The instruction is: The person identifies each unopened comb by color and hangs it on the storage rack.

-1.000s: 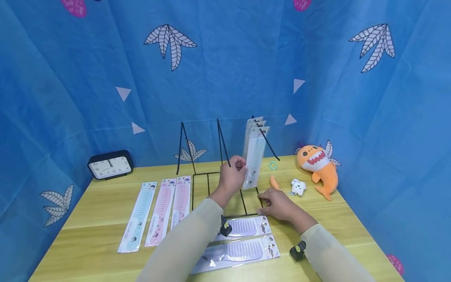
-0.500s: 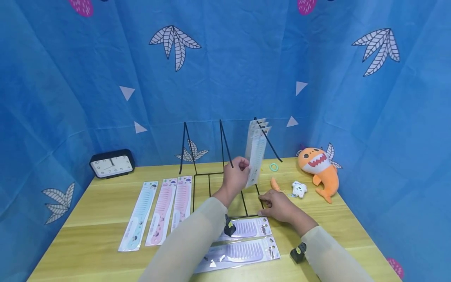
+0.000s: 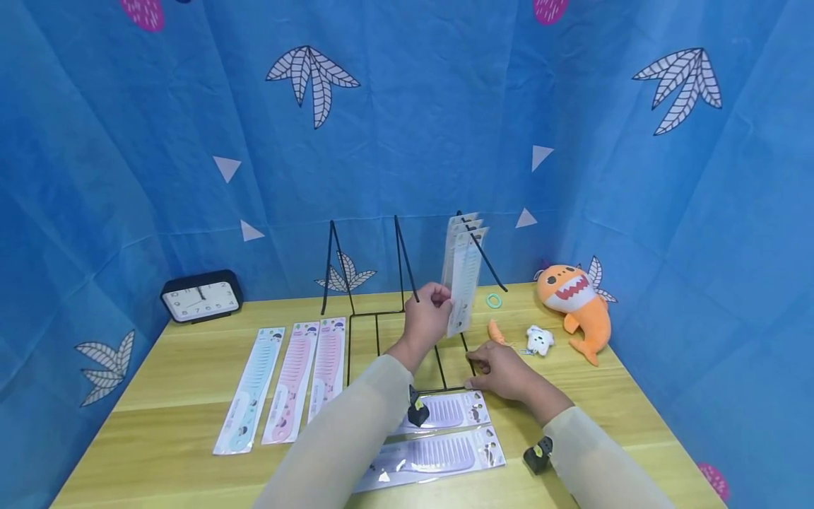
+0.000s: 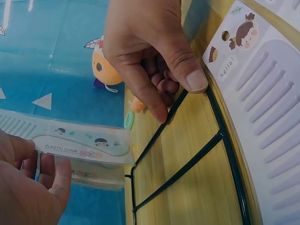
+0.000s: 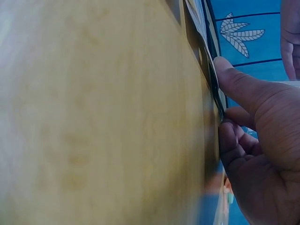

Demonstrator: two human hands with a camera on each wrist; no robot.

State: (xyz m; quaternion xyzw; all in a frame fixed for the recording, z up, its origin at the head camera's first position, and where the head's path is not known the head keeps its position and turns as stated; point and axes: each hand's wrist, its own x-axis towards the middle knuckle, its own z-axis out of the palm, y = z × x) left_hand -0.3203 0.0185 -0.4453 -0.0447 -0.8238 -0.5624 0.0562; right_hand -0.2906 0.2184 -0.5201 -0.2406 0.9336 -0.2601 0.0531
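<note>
Barely anything has shifted: left hand (image 3: 427,317) still pinches the packaged comb (image 3: 463,281) hanging on the wire rack (image 3: 394,332) with two others, right hand (image 3: 502,371) curls over the rack's base, seven packaged combs (image 3: 289,382) remain on the table (image 3: 165,396).

1. The left hand (image 3: 425,316) is raised above the bench (image 3: 172,382), fingers curled and pinching a packaged comb (image 3: 462,283) between thumb and fingertips.
2. The left forearm, in a beige sleeve, slants up and forward.
3. The right hand (image 3: 502,369) lies low, thumb and curled fingers pressed on the wire rack (image 3: 439,367) base.
4. The right forearm stretches forward just above the bench.
</note>
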